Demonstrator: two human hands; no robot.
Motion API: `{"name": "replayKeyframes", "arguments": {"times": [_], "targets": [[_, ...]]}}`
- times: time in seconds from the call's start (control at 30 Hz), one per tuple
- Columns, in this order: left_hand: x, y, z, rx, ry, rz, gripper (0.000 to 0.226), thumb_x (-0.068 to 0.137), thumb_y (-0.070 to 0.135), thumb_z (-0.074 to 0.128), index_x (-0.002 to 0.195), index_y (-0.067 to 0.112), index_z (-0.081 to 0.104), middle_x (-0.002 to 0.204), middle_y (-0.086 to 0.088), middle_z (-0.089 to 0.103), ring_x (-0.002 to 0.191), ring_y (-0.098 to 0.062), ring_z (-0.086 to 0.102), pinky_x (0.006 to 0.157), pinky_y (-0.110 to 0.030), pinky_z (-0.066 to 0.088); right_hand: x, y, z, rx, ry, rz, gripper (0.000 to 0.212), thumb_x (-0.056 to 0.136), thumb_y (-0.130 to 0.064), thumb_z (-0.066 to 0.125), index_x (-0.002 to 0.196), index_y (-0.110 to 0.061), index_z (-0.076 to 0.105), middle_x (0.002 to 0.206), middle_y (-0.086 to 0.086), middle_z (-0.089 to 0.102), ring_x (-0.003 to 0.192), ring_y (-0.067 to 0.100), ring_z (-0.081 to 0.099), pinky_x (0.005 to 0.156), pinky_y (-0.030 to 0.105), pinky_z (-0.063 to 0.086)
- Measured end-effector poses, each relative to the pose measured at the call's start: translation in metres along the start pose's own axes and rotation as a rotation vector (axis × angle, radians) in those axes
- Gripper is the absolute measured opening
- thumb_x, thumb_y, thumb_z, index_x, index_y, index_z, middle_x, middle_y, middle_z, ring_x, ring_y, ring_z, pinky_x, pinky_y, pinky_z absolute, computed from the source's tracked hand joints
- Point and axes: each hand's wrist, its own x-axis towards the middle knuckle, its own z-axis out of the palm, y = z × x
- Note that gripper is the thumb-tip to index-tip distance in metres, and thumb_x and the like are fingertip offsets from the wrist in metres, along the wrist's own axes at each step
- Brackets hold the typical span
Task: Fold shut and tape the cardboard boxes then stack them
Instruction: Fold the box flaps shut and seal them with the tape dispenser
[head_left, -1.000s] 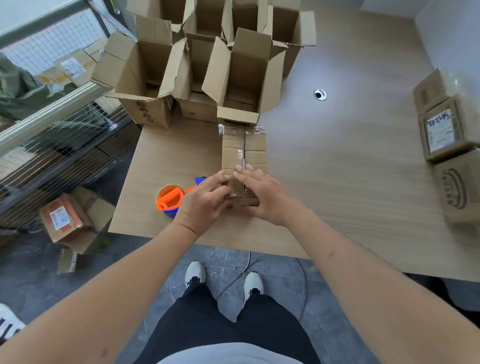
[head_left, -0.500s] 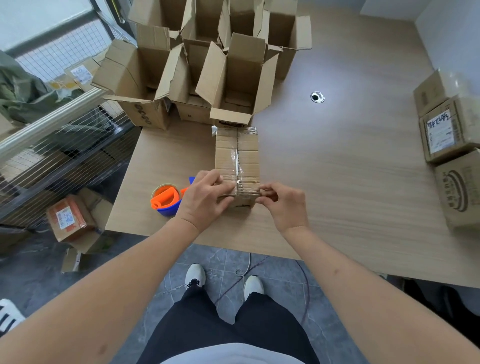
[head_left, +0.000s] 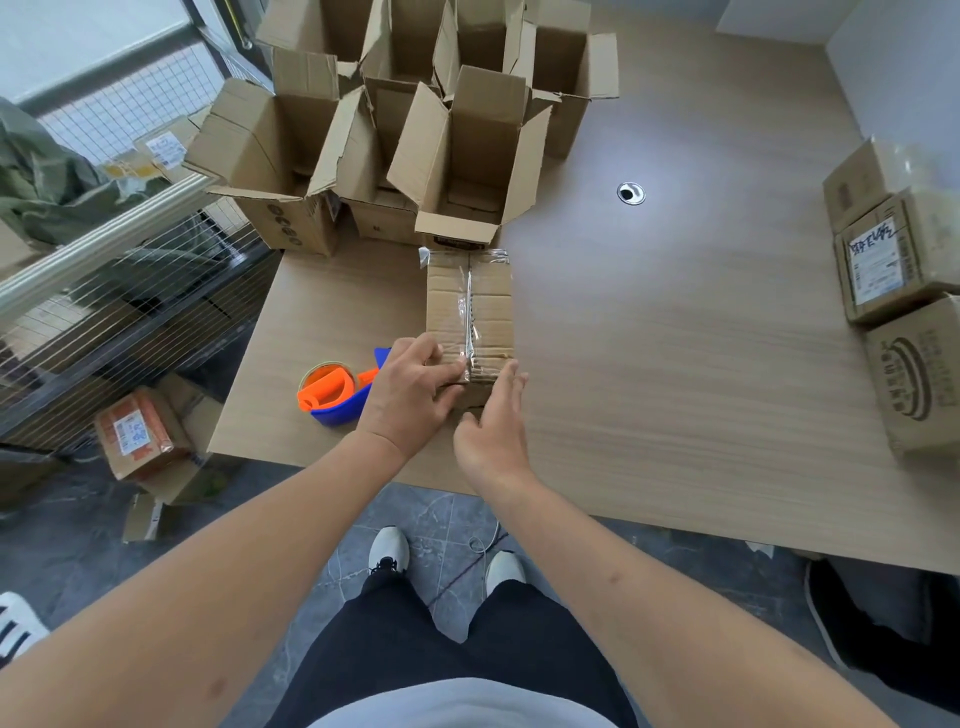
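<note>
Since half a second ago the right hand (head_left: 493, 421) has let go of the near right corner of the closed box (head_left: 470, 317) and slid in toward the middle of its near end; it now hovers there with fingers straight and together, pointing away from the person, fingertips at the box's near top edge. Whether they press on the cardboard I cannot tell. The left hand (head_left: 410, 389) has stayed on the near left corner of the box, its fingers curled over the top edge and its thumb lying across the taped seam, holding the box down.

That box sits on the wooden bench (head_left: 675, 364), close to the near edge, its flaps folded shut and a strip of clear tape (head_left: 469, 296) running along the centre seam and over the far end. Just to its left, partly hidden behind the left hand, lies the tape dispenser (head_left: 332, 397), orange and blue. Beyond the closed box stands a cluster of open boxes (head_left: 467, 156) with their flaps up, the nearest one touching or nearly touching its far end. At the right edge of the bench stand sealed boxes (head_left: 904, 291), one with a white label. A round cable hole (head_left: 630, 193) is set in the bench top. Below, more cardboard lies on the floor (head_left: 78, 530) beside a wire rack (head_left: 104, 322).
</note>
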Motion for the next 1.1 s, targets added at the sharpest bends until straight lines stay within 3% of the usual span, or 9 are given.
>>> {"name": "replayKeyframes", "arguments": {"times": [0.1, 0.3, 0.37, 0.53, 0.7, 0.8, 0.9, 0.97, 1.1], "targets": [[0.002, 0.0, -0.004, 0.002, -0.034, 0.022, 0.035, 0.072, 0.006, 0.089, 0.105, 0.015, 0.081, 0.094, -0.007, 0.057, 0.089, -0.031, 0.055, 0.079, -0.034, 0.049, 0.0, 0.009, 0.005, 0.007, -0.006, -0.031, 0.085, 0.099, -0.006, 0.043, 0.162, -0.025, -0.01, 0.17, 0.002, -0.016, 0.155, 0.018, 0.009, 0.097, 0.015, 0.017], [-0.002, 0.007, -0.015, 0.007, -0.137, 0.092, 0.039, 0.067, 0.004, 0.091, 0.102, 0.018, 0.081, 0.091, -0.004, 0.057, 0.086, -0.027, 0.053, 0.073, -0.036, 0.053, 0.0, 0.022, -0.019, -0.233, 0.061, -0.196, 0.082, 0.095, -0.014, 0.058, 0.163, -0.03, 0.015, 0.17, 0.007, 0.008, 0.153, 0.025, 0.023, 0.113, 0.03, 0.033], [-0.008, 0.013, -0.017, -0.012, -0.174, 0.118, 0.04, 0.069, 0.006, 0.09, 0.105, 0.019, 0.08, 0.093, -0.004, 0.057, 0.086, -0.026, 0.053, 0.073, -0.041, 0.055, 0.003, 0.023, -0.032, -0.326, 0.056, -0.201, 0.079, 0.092, -0.017, 0.062, 0.16, -0.036, 0.026, 0.169, 0.012, 0.011, 0.15, 0.031, 0.03, 0.114, 0.039, 0.04], [-0.021, 0.03, -0.013, -0.047, -0.182, 0.132, 0.025, 0.074, 0.015, 0.089, 0.097, 0.015, 0.08, 0.091, -0.004, 0.059, 0.084, -0.028, 0.053, 0.073, -0.043, 0.054, 0.01, 0.033, -0.061, -0.517, -0.038, -0.277, 0.078, 0.088, -0.036, 0.07, 0.157, -0.039, 0.033, 0.167, 0.014, 0.013, 0.151, 0.031, 0.027, 0.115, 0.043, 0.04], [-0.026, 0.031, -0.022, -0.16, -0.232, 0.172, 0.021, 0.091, 0.026, 0.075, 0.108, 0.014, 0.079, 0.097, 0.0, 0.067, 0.085, -0.02, 0.061, 0.077, -0.041, 0.053, 0.019, 0.048, -0.101, -0.829, -0.1, -0.563, 0.067, 0.097, -0.013, 0.06, 0.154, -0.041, 0.04, 0.168, 0.008, 0.018, 0.143, 0.032, 0.035, 0.106, 0.044, 0.047], [-0.018, 0.024, -0.027, -0.068, -0.19, 0.202, 0.03, 0.092, 0.014, 0.072, 0.122, 0.013, 0.074, 0.119, -0.004, 0.066, 0.107, -0.024, 0.064, 0.09, -0.043, 0.053, 0.022, 0.046, -0.116, -0.909, -0.044, -0.655, 0.066, 0.095, -0.001, 0.057, 0.148, -0.04, 0.051, 0.156, 0.011, 0.039, 0.125, 0.035, 0.049, 0.095, 0.045, 0.05], [-0.007, 0.013, -0.029, 0.147, -0.3, 0.074, 0.054, 0.098, 0.023, 0.064, 0.151, 0.026, 0.051, 0.161, -0.007, 0.037, 0.152, -0.03, 0.027, 0.121, -0.048, 0.03, 0.022, 0.042, -0.122, -0.919, 0.044, -0.665, 0.063, 0.091, 0.001, 0.058, 0.141, -0.038, 0.059, 0.13, 0.013, 0.052, 0.107, 0.036, 0.053, 0.086, 0.045, 0.051], [-0.005, 0.009, -0.027, 0.193, -0.396, 0.023, 0.056, 0.104, 0.031, 0.055, 0.157, 0.034, 0.038, 0.17, -0.004, 0.018, 0.157, -0.028, 0.012, 0.126, -0.045, 0.019, 0.02, 0.038, -0.121, -0.958, 0.031, -0.641, 0.065, 0.091, -0.001, 0.054, 0.143, -0.04, 0.056, 0.124, 0.009, 0.049, 0.105, 0.031, 0.051, 0.089, 0.041, 0.046], [-0.01, 0.013, -0.023, 0.228, -0.389, -0.004, 0.051, 0.104, 0.04, 0.05, 0.155, 0.036, 0.042, 0.168, -0.004, 0.021, 0.155, -0.029, 0.017, 0.124, -0.045, 0.02, 0.014, 0.023, -0.106, -0.866, 0.068, -0.466, 0.039, 0.1, -0.038, 0.047, 0.136, -0.043, 0.061, 0.119, 0.004, 0.047, 0.108, 0.028, 0.052, 0.095, 0.041, 0.044]]}}
